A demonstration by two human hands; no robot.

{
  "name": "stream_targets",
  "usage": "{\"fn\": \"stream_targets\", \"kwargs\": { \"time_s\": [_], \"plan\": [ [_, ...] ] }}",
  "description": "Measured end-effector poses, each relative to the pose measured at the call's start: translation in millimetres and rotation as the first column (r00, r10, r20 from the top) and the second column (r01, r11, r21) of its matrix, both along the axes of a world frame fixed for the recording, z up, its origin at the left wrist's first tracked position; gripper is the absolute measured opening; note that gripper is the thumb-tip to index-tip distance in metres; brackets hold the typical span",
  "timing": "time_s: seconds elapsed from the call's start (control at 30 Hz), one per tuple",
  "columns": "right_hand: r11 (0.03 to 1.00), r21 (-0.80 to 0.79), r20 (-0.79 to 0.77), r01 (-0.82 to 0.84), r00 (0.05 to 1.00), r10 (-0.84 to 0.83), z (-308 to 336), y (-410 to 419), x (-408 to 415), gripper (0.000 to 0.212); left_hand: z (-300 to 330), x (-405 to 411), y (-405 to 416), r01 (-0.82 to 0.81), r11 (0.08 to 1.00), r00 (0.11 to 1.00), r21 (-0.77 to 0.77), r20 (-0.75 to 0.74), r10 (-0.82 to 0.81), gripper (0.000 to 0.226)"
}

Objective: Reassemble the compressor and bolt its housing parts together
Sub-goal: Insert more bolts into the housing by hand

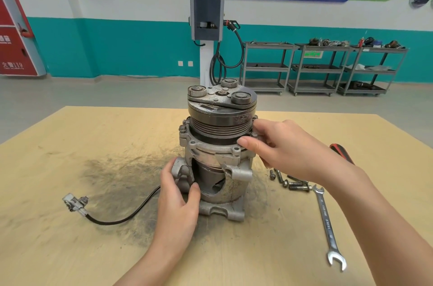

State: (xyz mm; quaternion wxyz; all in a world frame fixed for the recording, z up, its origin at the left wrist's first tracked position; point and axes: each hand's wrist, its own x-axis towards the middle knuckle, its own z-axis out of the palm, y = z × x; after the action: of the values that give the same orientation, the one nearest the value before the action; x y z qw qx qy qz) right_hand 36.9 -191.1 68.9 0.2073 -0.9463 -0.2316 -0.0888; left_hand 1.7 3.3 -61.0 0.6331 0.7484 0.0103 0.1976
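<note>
Grey metal makes up the compressor [215,161], which stands upright in the middle of a tan wooden table [70,145], with its dark grooved pulley [220,119] on top. The left hand [178,199] curls around the lower body, thumb on the front near a cut-out hole. The right hand [288,147] grips the upper housing flange [206,147] just under the pulley, fingers bent around its right side. A black cable [126,213] runs from the compressor to a grey plug [75,201] on the left. Loose bolts [290,182] lie to the right, beside a silver wrench [328,224]. A red and black handle [342,152] pokes out behind the right wrist.
</note>
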Motion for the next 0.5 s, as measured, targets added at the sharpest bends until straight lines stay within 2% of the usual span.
{"fn": "stream_targets", "kwargs": {
  "time_s": [0.5],
  "plan": [
    [0.997, 0.081, -0.027, -0.009, 1.0, 0.012, -6.9, -0.7, 4.6, 0.046, 3.3, -2.2, -0.6, 0.0, 1.0, 1.0, 0.01, -0.014, 0.0, 0.058]
  ]
}}
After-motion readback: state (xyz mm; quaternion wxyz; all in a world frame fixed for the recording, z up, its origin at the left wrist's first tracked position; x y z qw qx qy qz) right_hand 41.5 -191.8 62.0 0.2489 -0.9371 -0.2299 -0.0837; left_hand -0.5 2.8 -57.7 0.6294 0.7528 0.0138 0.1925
